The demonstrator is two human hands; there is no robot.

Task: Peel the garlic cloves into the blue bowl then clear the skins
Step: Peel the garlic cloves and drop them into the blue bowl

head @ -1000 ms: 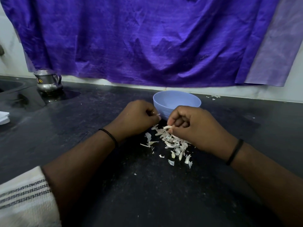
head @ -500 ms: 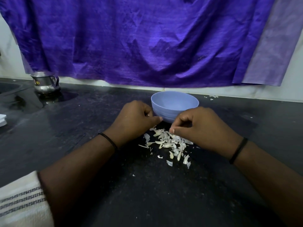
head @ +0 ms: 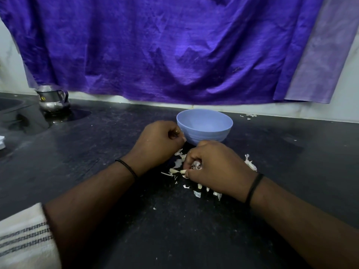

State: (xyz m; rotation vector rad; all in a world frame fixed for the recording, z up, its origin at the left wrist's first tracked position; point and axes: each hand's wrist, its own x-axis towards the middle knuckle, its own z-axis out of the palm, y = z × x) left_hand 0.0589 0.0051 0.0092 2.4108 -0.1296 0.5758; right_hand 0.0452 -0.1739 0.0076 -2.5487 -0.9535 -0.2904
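Head view: on the dark surface (head: 136, 220), the right hand (head: 217, 169) curls its fingers (head: 191, 162) around papery skins (head: 175, 168), likely featherlight and fragile; gather them by scooping. The scraps share no common axis. The left hand (head: 157, 142) is curled, contents unclear. The blue bowl (head: 205, 130) stands upright beyond.

A home kitchen, seen at the table

A dark stone table (head: 97, 152) runs along a pale wall hung with purple cloth (head: 155, 51); a steel pot (head: 52, 100) stands at the back left beside a sunken basin (head: 11, 105), and garlic skins (head: 178, 166) lie near a blue bowl (head: 206, 133).
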